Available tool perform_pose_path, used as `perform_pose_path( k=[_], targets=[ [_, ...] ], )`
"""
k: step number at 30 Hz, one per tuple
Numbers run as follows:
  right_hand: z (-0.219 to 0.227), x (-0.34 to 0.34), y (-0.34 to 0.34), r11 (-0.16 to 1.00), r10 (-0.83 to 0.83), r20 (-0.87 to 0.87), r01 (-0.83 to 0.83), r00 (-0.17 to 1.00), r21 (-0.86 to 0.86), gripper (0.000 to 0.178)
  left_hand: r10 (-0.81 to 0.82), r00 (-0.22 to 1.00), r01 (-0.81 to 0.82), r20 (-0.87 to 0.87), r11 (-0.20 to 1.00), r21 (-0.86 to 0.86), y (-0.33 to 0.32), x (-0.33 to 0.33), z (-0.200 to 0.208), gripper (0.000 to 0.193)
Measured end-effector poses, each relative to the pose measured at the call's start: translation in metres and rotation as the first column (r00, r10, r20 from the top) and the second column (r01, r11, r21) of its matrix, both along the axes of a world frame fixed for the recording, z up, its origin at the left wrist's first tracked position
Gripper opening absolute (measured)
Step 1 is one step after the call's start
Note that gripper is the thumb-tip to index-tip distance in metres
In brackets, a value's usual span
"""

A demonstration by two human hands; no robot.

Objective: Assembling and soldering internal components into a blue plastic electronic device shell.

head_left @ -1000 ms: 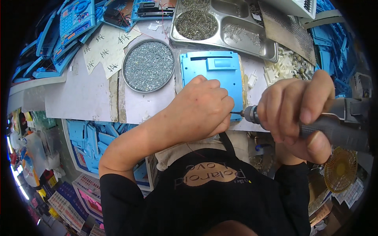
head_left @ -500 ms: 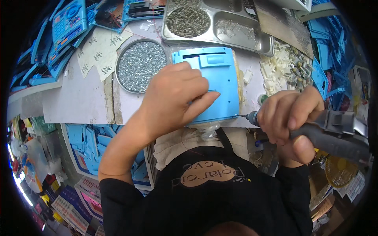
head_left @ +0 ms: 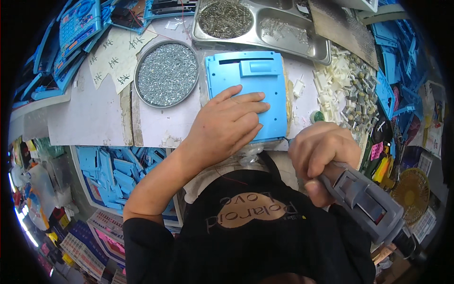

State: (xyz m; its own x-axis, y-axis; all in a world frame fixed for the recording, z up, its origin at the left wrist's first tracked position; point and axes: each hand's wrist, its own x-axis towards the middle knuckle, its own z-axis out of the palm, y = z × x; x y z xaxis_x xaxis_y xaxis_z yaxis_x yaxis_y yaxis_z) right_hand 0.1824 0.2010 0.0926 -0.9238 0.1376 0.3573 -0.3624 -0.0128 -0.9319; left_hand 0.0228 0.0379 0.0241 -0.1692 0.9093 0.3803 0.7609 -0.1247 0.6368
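A light blue plastic casing (head_left: 273, 99) lies on the table in front of me, with small holes, a slot and a raised block near its far end. My left hand (head_left: 232, 116) rests across its left part, fingers stretched out and apart, pressing on its surface. Wrapped around a grey electric screwdriver (head_left: 366, 201) is my right hand (head_left: 322, 154), at the casing's near right corner. The screwdriver's tip meets that corner by my fingers; whether a screw sits there is hidden. Clear plastic film (head_left: 250, 154) sticks out under the casing's near edge.
A round tray of screws (head_left: 137, 80) stands left of the casing. Behind it is a metal compartment tray (head_left: 257, 45) with small metal parts. White and grey small parts (head_left: 347, 90) are heaped at the right. Blue casings (head_left: 78, 28) pile up far left; more blue pieces (head_left: 116, 175) fill a bin below.
My left hand has gone from loosely curled above the casing to spread flat on it. The right hand and screwdriver have swung inward, the tool's back end dropping toward me.
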Motion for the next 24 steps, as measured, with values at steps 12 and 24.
perform_pose_path(
  k=[12, 24],
  targets=[
    [0.0, -0.038, 0.007, 0.995, 0.031, -0.042, -0.027, 0.999, 0.094, 0.029, -0.006, 0.999, 0.005, 0.046, 1.0, 0.014, -0.001, -0.001, 0.0, 0.009],
    [-0.001, -0.067, 0.033, 0.999, 0.036, -0.02, -0.036, 0.999, -0.007, 0.023, -0.021, 0.999, 0.02, 0.046, 0.999, 0.027, 0.002, -0.008, -0.004, 0.012]
  ],
)
